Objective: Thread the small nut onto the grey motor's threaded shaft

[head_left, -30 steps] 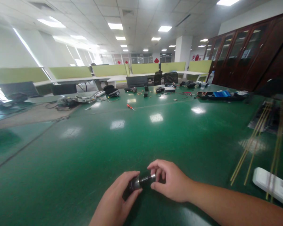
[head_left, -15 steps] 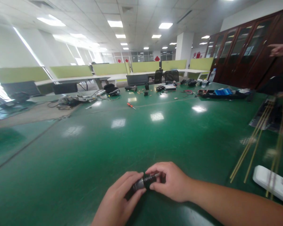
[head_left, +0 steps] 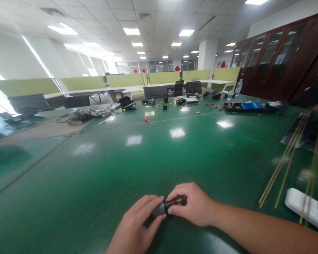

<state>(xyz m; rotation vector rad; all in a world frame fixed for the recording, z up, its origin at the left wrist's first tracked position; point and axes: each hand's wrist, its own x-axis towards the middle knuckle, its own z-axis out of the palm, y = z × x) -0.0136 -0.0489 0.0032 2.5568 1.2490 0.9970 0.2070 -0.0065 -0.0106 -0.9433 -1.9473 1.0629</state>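
Near the table's front edge, both hands are closed on one small dark grey cylindrical part (head_left: 159, 210) with black rings and a slim metal tip. My left hand (head_left: 139, 220) grips its wider grey body between thumb and fingers. At the ringed end, my right hand (head_left: 193, 204) pinches with thumb and fingertips. The metal tip (head_left: 178, 201) shows between the right thumb and index finger, pointing right. The left end is hidden inside my left hand. The exact kind of part cannot be made out.
A red screwdriver (head_left: 148, 121) lies further off on the green table (head_left: 108, 169). Thin brass-coloured rods (head_left: 283, 162) and a white case (head_left: 304, 208) are at the right. Beyond them another person's dark sleeve (head_left: 311, 95) shows. A black tray (head_left: 235, 108) and electronics stand at the back.
The right fingers have shifted slightly on the ringed end, and more of the slim metal tip shows. The view has moved a little. The other person's raised hand has dropped from view.
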